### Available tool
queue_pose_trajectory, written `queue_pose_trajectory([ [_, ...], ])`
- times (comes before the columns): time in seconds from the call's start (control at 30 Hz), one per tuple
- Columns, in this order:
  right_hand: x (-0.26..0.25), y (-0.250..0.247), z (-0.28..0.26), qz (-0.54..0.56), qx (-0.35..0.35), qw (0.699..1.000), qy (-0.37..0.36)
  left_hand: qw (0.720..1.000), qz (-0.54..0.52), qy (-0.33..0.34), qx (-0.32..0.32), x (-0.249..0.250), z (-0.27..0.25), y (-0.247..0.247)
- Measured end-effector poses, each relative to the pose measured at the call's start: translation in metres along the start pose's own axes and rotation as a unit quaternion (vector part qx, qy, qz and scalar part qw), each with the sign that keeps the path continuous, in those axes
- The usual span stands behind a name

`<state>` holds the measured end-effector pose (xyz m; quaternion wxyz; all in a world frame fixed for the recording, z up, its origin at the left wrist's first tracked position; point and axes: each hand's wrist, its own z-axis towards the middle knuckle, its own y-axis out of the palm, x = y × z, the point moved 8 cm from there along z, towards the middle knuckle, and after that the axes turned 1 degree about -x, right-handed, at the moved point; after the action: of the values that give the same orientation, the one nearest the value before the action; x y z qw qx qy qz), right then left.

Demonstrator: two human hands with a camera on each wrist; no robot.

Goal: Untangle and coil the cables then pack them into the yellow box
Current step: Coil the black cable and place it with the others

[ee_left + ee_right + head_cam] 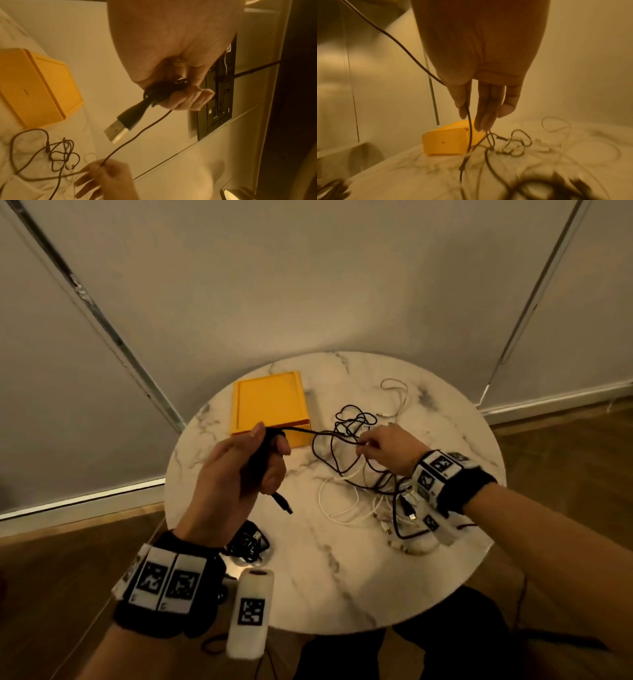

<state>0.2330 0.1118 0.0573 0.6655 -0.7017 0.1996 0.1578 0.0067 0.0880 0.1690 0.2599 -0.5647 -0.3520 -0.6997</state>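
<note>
My left hand [260,453] is raised over the table's left side and grips a small coil of the black cable [308,431]. Its USB plug [282,503] hangs below the fist and shows large in the left wrist view [118,128]. The cable runs taut to my right hand [368,446], which pinches it between thumb and forefinger [462,102] above the tangle of black and white cables [356,422]. The yellow box [269,405] lies flat at the back left with its lid on, just behind the left hand.
The round marble table [342,577] stands in a corner between pale walls. A separate bundle of black cable [248,541] lies at the front left edge. White cables [322,491] loop under my right wrist, with a thin one [397,392] at the back.
</note>
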Motion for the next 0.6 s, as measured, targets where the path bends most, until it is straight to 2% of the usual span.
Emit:
queue_pose_trajectory([
  [0.07, -0.001, -0.026, 0.017, 0.074, 0.023, 0.997, 0.029, 1.0, -0.016, 0.002, 0.004, -0.002, -0.002, -0.003],
  [0.1, -0.003, -0.048, 0.023, 0.142, 0.067, 0.987, 0.036, 1.0, -0.02, 0.002, 0.005, -0.004, -0.002, -0.005],
  [0.13, -0.007, -0.074, 0.027, 0.223, 0.121, 0.967, 0.035, 1.0, -0.023, 0.003, 0.01, -0.005, -0.001, -0.009],
  [0.2, -0.026, -0.13, 0.026, 0.382, 0.217, 0.898, -0.005, 0.999, -0.03, 0.004, 0.028, -0.007, 0.0, -0.017],
  [0.27, -0.056, -0.185, 0.013, 0.439, 0.295, 0.844, -0.093, 0.998, -0.039, 0.002, 0.047, -0.008, 0.002, -0.022],
  [0.3, -0.074, -0.206, 0.003, 0.426, 0.318, 0.836, -0.138, 0.997, -0.044, 0.002, 0.056, -0.009, 0.003, -0.023],
  [0.37, -0.101, -0.229, -0.018, 0.358, 0.346, 0.845, -0.194, 0.996, -0.061, 0.008, 0.072, -0.009, 0.004, -0.023],
  [0.43, -0.113, -0.225, -0.029, 0.289, 0.333, 0.878, -0.185, 0.992, -0.093, 0.009, 0.084, -0.008, 0.004, -0.023],
  [0.53, -0.1, -0.171, -0.032, 0.164, 0.204, 0.96, -0.098, 0.983, -0.159, 0.0, 0.095, -0.008, 0.002, -0.025],
  [0.6, -0.086, -0.127, -0.045, 0.072, 0.12, 0.988, -0.063, 0.976, -0.196, -0.009, 0.097, -0.008, 0.001, -0.028],
])
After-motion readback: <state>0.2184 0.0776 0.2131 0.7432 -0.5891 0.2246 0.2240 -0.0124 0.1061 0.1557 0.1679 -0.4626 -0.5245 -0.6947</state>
